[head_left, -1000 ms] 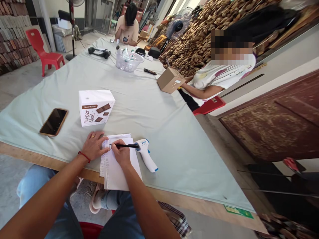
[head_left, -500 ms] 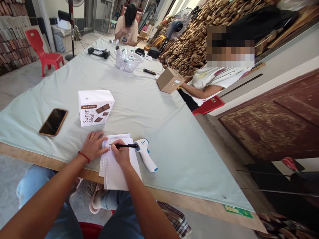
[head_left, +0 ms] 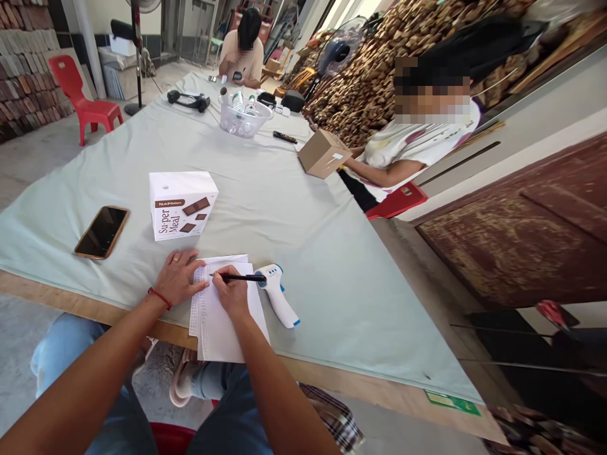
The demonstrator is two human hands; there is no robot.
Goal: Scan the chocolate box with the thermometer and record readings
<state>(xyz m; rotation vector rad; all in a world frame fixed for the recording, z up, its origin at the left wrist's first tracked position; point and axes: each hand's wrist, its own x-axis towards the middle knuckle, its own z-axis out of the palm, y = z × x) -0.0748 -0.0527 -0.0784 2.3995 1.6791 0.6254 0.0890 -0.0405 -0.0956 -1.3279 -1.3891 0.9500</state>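
My right hand (head_left: 231, 292) grips a black pen (head_left: 244, 277), its tip over the left part of a white sheet of paper (head_left: 232, 335). Rows of small handwriting run down the sheet's left side, and more paper lies under it. My left hand (head_left: 179, 278) rests flat with fingers spread, its fingertips on the paper's upper left edge. Just right of the paper lies a white and blue infrared thermometer (head_left: 277, 296), near the pen's back end. Beyond my left hand stands a white Su-per Meal box (head_left: 183, 205). A phone (head_left: 102, 232) with a dark screen lies further left.
Further up the cloth-covered table (head_left: 322, 253) are a clear plastic basket (head_left: 244, 120) holding bottles, a black headset (head_left: 188, 101) and a remote (head_left: 284, 136). A person at the right holds a cardboard box (head_left: 322, 153). Another person sits at the far end.
My right hand and the pen have shifted very slightly right on the paper. My left hand stays in place. The person at the right has tilted their head a little.
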